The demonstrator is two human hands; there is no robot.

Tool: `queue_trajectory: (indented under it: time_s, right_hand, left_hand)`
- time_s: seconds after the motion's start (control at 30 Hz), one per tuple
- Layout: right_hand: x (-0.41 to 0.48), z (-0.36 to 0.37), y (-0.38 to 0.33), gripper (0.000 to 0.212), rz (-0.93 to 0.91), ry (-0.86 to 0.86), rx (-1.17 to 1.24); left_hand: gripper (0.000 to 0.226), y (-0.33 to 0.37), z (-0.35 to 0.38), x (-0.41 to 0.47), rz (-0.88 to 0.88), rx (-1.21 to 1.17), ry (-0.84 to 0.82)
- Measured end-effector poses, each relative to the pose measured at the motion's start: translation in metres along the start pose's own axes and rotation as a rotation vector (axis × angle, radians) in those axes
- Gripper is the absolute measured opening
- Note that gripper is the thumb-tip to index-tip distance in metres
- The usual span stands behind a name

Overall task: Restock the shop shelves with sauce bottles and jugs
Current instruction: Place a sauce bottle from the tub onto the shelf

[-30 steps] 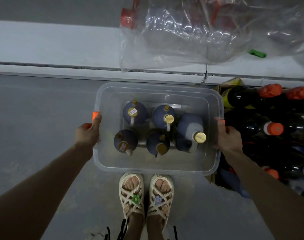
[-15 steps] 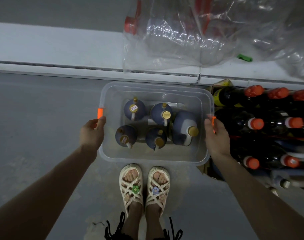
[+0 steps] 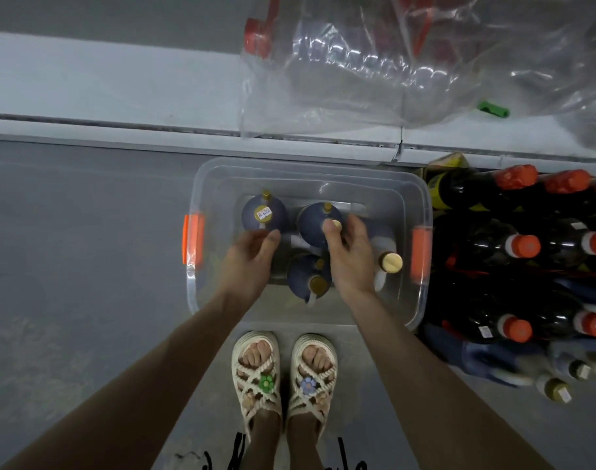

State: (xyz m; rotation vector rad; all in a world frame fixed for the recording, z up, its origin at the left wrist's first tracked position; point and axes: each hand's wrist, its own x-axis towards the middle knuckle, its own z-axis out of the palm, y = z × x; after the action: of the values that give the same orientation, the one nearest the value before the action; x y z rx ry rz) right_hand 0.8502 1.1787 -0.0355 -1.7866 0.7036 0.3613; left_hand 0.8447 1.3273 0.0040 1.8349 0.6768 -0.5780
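A clear plastic box with orange handles (image 3: 310, 163) sits on the grey floor (image 3: 69, 232), just in front of the person's two cream rope sandals (image 3: 283, 378). Inside it stand round blue jugs with gold caps. They all stand up straight, with their caps pointing up at the hands.

Both hands are down inside the box, close together but not touching. The left hand (image 3: 252, 262) is loose, with its fingers a little bent, and holds nothing I can see. Its fingertips are just near the far left jug (image 3: 263, 213). It covers what is under it.

The right hand (image 3: 351, 256) is over the far middle jug (image 3: 315, 222). Its thumb lies by that jug's gold cap and its fingers curve over the jug's right side. I cannot tell if it has a real hold yet. This hand is the nearer one to that jug, so I think it lifts that one first, straight up.

One more jug (image 3: 308, 276) stands between the wrists, and a taller one (image 3: 391, 262) stands to the right.

The long white shelf (image 3: 120, 79) is on the far side of the box. A clear plastic bag (image 3: 391, 79) lies on it. Dark bottles with orange caps (image 3: 513, 245) are stacked to the right.
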Motion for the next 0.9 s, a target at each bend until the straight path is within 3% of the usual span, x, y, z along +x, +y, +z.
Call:
queue_trajectory:
  time_s: [0.2, 0.47, 0.7, 0.9]
  right_hand:
    - [0.02, 0.025, 0.029, 0.06, 0.019, 0.013, -0.011]
    - [0.04, 0.034, 0.048, 0.049, -0.071, 0.046, 0.022]
    - [0.041, 0.024, 0.045, 0.043, -0.126, 0.121, -0.018]
    - [0.031, 0.008, 0.033, 0.036, -0.186, 0.098, -0.06]
  left_hand:
    - [0.019, -0.02, 0.004, 0.023, 0.055, -0.011, 0.002]
    - [0.013, -0.027, 0.007, 0.033, 0.07, -0.129, -0.024]
    - [0.011, -0.023, 0.011, 0.032, 0.062, -0.091, -0.087]
    - [0.021, -0.016, 0.019, 0.031, 0.055, -0.078, -0.148]
